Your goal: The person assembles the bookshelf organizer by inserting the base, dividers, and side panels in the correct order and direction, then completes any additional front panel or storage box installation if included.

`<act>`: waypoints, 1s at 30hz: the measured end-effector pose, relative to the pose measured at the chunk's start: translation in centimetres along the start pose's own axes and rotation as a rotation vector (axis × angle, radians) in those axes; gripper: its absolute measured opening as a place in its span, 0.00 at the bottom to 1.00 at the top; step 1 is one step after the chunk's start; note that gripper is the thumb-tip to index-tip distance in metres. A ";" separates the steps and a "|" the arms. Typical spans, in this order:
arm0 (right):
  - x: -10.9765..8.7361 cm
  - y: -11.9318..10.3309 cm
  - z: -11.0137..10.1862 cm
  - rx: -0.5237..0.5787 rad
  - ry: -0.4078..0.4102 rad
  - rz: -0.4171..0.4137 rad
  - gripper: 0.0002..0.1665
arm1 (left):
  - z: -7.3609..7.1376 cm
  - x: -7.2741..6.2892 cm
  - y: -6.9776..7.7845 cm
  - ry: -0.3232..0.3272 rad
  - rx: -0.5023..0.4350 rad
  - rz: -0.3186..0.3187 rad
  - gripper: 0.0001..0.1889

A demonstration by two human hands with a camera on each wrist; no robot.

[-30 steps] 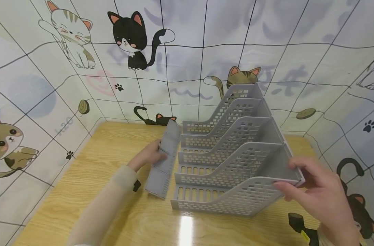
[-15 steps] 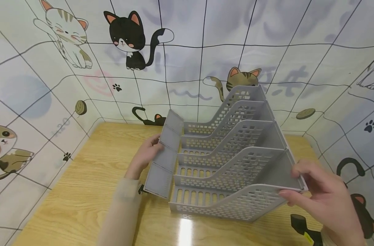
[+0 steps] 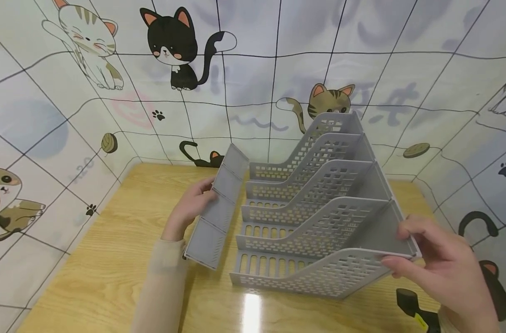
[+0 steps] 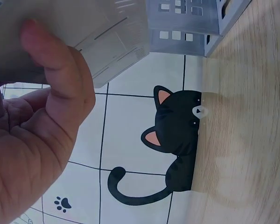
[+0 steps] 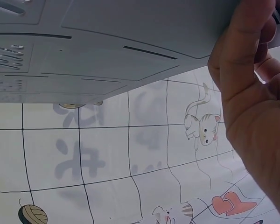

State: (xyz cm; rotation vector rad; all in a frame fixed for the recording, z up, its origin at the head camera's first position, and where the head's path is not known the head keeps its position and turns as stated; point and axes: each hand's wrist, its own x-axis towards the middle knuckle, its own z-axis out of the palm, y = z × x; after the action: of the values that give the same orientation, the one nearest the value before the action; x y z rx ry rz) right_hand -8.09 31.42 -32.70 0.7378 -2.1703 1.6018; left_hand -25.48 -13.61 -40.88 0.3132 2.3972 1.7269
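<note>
A grey plastic file organizer [image 3: 315, 240] with several perforated dividers stands on the table in the head view. My right hand [image 3: 444, 259] grips its near right upper corner, thumb on the front side and fingers at the back panel. To the left of the organizer, my left hand [image 3: 190, 206] holds a long grey plastic panel [image 3: 219, 208] by its left edge. The panel is tilted, with crosswise lines on its face, and a narrow gap parts it from the organizer. In the left wrist view the thumb lies across the panel [image 4: 107, 32]. The right wrist view shows the slotted back panel [image 5: 126, 42].
The wooden table [image 3: 111, 240] extends to the left and in front of the organizer. A cat-patterned cloth [image 3: 253, 78] forms walls at the back and both sides. Dark straps are at the right wrist [image 3: 415, 310].
The grey panel has turned so more of its face shows; it came close to the organizer, then shifted slightly left again. The organizer has tipped a little, with the right hand still on it.
</note>
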 end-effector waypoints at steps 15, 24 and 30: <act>-0.2 1.1 0.2 0.154 -0.017 -0.105 0.27 | 0.0 -0.3 0.3 -0.012 0.026 0.019 0.32; -0.1 1.2 0.2 0.164 -0.020 -0.122 0.26 | 0.0 -0.4 0.5 -0.012 0.034 0.017 0.30; -0.1 1.2 0.2 0.173 -0.015 -0.127 0.26 | 0.1 -0.4 0.6 -0.008 0.054 0.017 0.30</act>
State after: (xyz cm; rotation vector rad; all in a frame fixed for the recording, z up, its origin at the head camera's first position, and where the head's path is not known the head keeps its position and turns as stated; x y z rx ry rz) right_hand -8.70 31.48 -33.73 0.9215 -1.9690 1.7379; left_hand -25.03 -13.48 -40.32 0.3477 2.4457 1.6677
